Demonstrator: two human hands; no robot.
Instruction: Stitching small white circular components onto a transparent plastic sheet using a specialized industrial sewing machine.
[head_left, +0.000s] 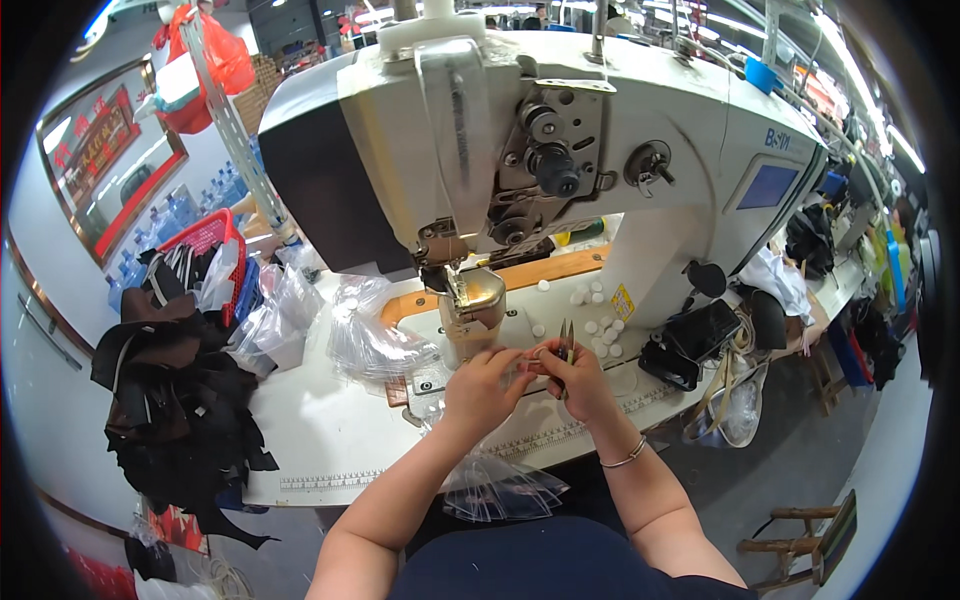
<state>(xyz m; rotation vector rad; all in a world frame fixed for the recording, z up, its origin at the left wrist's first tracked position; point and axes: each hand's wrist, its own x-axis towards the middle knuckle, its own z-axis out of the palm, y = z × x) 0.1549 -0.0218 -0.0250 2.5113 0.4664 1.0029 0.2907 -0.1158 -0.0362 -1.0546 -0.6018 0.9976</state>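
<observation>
Both hands meet just in front of the sewing machine's post (474, 305), above the front of the white table. My right hand (584, 385) is closed around a pair of small thread snips (567, 345), blades pointing up and away from me. My left hand (485, 388) is pinched, its fingertips touching those of the right hand. Whatever lies between the fingertips is too small to make out. Below the hands, a fan of clear plastic pieces (503, 487) hangs over the table's front edge near my lap. Another clear plastic stack (372, 328) lies left of the post.
The large white sewing machine (690, 130) arches over the work area. Several white round discs (603, 338) lie right of the post. A black case (690, 345) sits farther right. Black and brown scraps (185, 400) hang off the table's left side, beside a red basket (236, 262).
</observation>
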